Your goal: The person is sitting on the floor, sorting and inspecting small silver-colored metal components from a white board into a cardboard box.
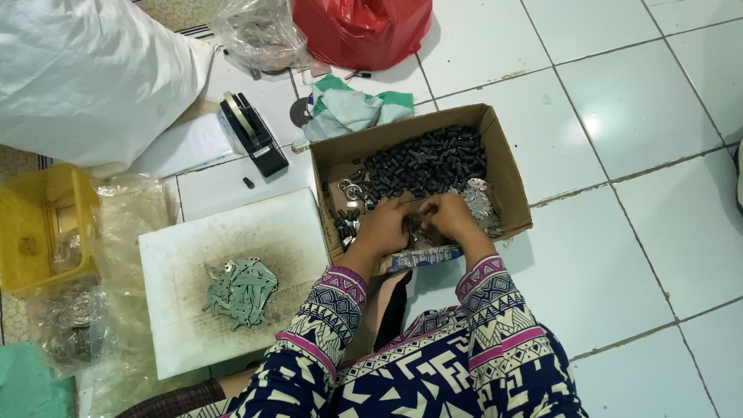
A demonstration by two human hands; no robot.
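Note:
An open cardboard box (507, 155) sits on the tiled floor, filled with several small black cylindrical parts (429, 162) and some shiny metal pieces (480, 203). Both my hands are inside its near end, close together. My left hand (383, 226) rests over small parts near the box's front left; its fingers curl down. My right hand (450, 217) is beside it, fingers bent into the pile next to the metal pieces. What either hand grips is hidden.
A white board (186, 255) with a heap of flat metal plates (241, 290) lies left of the box. Behind it stands a black tape dispenser (254, 133). A yellow crate (31, 224), plastic bags, a red bag (360, 29) and a cloth (348, 108) surround the area.

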